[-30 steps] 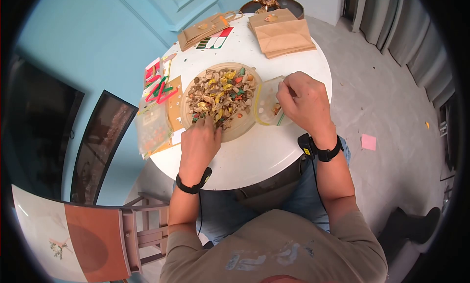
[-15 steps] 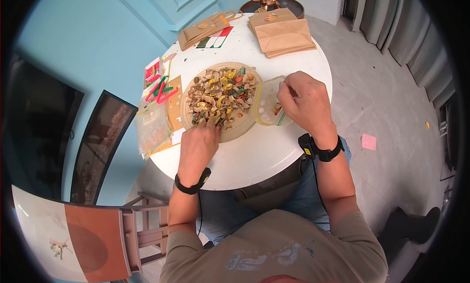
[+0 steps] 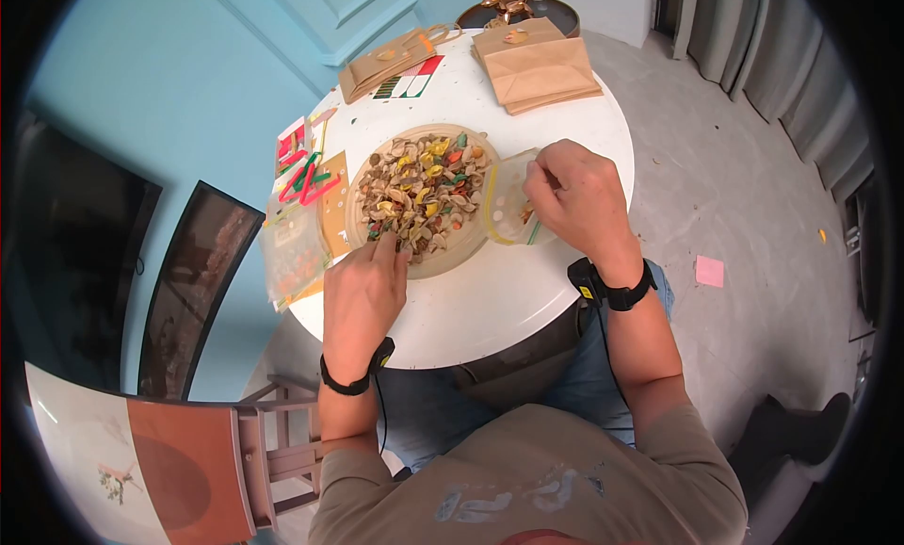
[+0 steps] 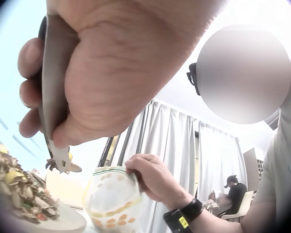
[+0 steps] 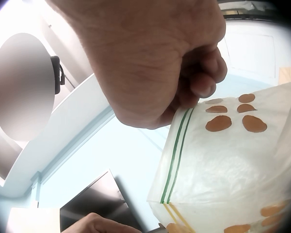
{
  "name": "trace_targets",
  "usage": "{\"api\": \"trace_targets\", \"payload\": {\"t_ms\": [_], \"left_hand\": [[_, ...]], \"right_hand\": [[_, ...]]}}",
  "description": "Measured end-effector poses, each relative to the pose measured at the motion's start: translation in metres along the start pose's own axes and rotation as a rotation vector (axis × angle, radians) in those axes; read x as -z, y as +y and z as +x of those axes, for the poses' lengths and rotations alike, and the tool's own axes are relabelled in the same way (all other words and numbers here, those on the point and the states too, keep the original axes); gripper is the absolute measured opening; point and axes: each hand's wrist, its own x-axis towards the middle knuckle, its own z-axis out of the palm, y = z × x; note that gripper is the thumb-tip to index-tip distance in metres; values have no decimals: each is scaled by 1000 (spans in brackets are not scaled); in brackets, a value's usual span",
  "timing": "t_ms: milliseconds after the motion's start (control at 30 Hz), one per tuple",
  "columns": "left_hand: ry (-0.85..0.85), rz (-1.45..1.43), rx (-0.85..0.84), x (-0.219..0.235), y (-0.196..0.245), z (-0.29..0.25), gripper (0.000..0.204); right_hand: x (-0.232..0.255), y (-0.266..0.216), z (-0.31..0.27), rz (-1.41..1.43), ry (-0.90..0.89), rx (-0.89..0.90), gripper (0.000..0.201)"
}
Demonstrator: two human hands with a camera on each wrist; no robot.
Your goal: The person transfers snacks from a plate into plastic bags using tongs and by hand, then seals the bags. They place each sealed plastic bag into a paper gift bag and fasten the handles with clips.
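My left hand [image 3: 363, 295] is at the near left edge of the round tray [image 3: 450, 264] of mixed dried pieces [image 3: 419, 187]. In the left wrist view its fingers curl round a flat, light strip-like tool [image 4: 54, 77]; a few dried pieces [image 4: 70, 167] are at the tool's lower end. The right hand [image 3: 586, 192] pinches the top edge of a translucent zip bag [image 3: 508, 201] beside the tray's right side. Green lines and orange-brown dots mark that bag [image 5: 228, 160] in the right wrist view. A few pieces show at the bag in the head view.
Brown paper bags [image 3: 541, 69] stand at the table's back right, with more bags [image 3: 388, 66] at the back left. Red and green strips [image 3: 306, 179] lie left of the tray, above another translucent bag [image 3: 292, 248]. In the left wrist view, a person [image 4: 236, 196] sits far back.
My left hand has moved a little left and toward the near edge, away from the middle of the pieces. The right hand keeps its pinch on the bag, and the head view has shifted slightly.
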Motion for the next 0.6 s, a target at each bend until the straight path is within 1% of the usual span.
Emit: {"api": "trace_targets", "payload": {"t_ms": [100, 167, 200, 233, 300, 367, 433, 567, 600], "left_hand": [[-18, -5, -17, 18, 23, 5, 15], [10, -86, -120, 20, 36, 8, 18], [39, -142, -162, 13, 38, 11, 24], [41, -142, -161, 8, 43, 15, 24], [-8, -150, -237, -3, 53, 25, 25], [-36, -163, -255, -19, 58, 34, 27], [-81, -164, -295, -30, 57, 40, 32], [-56, -167, -249, -24, 47, 34, 35], [-37, -165, -212, -19, 41, 28, 36]], "right_hand": [[0, -1, 0, -3, -8, 1, 11], [0, -1, -1, -10, -15, 2, 11], [0, -1, -1, -15, -22, 2, 12], [0, -2, -1, -21, -30, 2, 12], [0, -2, -1, -24, -31, 8, 12], [0, -2, -1, -26, -31, 10, 12], [0, -2, 0, -8, 7, 14, 12], [4, -1, 1, -14, 15, 9, 12], [5, 0, 1, -12, 16, 7, 12]]}}
